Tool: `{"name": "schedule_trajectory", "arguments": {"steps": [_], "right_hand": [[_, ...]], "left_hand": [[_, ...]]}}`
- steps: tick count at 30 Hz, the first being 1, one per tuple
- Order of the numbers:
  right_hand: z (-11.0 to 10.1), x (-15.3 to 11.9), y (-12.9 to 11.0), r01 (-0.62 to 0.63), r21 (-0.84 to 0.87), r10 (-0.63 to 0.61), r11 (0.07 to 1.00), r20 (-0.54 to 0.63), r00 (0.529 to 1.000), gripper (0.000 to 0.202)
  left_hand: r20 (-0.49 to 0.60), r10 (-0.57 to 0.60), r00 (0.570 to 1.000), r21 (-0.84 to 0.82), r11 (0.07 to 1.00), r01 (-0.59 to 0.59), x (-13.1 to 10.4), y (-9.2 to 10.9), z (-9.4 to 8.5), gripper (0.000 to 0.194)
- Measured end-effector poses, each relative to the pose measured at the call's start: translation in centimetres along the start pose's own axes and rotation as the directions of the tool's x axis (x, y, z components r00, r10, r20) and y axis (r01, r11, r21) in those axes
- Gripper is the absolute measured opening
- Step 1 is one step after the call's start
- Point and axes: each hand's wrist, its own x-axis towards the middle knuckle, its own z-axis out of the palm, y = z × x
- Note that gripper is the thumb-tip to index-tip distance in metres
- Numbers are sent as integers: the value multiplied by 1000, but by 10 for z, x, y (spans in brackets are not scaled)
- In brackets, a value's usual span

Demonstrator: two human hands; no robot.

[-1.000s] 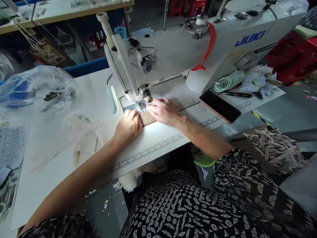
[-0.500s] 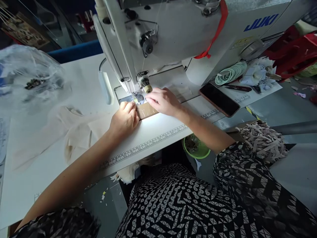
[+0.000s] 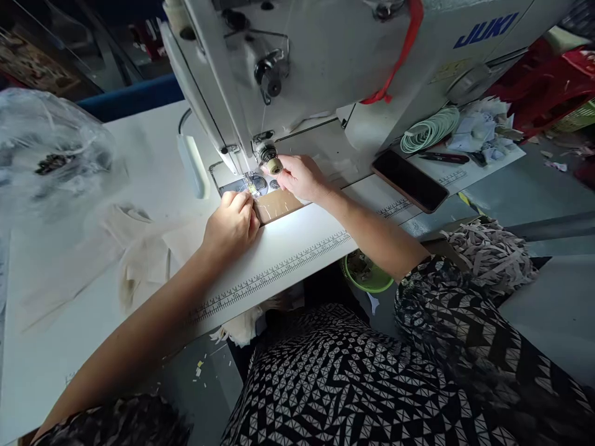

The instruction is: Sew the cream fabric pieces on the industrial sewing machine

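The sewing machine [image 3: 325,68] stands ahead of me, its lamp lighting the needle area. Beside the presser foot [image 3: 251,186], my left hand [image 3: 231,224] rests with its fingertips pressed together; whatever they pinch is too small to make out. My right hand [image 3: 302,178] is closed at the small beige-topped knob [image 3: 274,165] to the right of the needle. That knob partly hides its fingertips, and I cannot tell what they grip. Between both hands lies a brown plate [image 3: 277,205] with short thread ends on it. Pale fabric [image 3: 144,248] spreads over the table left of my left hand.
A phone [image 3: 409,179] lies right of the machine, near coiled pale-green cord [image 3: 430,130] and dark-handled snips [image 3: 444,158]. A clear plastic bag [image 3: 56,142] sits far left. Printed rulers [image 3: 279,272] run along the table's front edge. Below are a green bin [image 3: 372,282] and fabric strips [image 3: 490,254].
My right hand has risen slightly from beside the presser foot to the knob, its fingertips now partly behind it. My left hand stays by the foot. The camera view has shifted a little.
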Motion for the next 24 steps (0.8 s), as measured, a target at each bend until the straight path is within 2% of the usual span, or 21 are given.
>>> {"name": "schedule_trajectory", "arguments": {"steps": [6,10,17,24], "right_hand": [[-9,-9,-10,-33,-139,35,990,11,999,33],[-9,-11,-19,-32,-150,35,988,18,999,30],[-2,0,-13,-79,-225,78,971,-15,997,34],[-11,-7,-17,-53,-250,61,967,26,998,34]], "left_hand": [[-9,19,1000,57,998,-18,0,-3,4,36],[-32,2,999,28,1000,-1,3,-6,3,37],[-56,7,998,17,1000,-6,5,-9,1,39],[-34,-19,999,-12,1000,19,8,-8,1,33]]}}
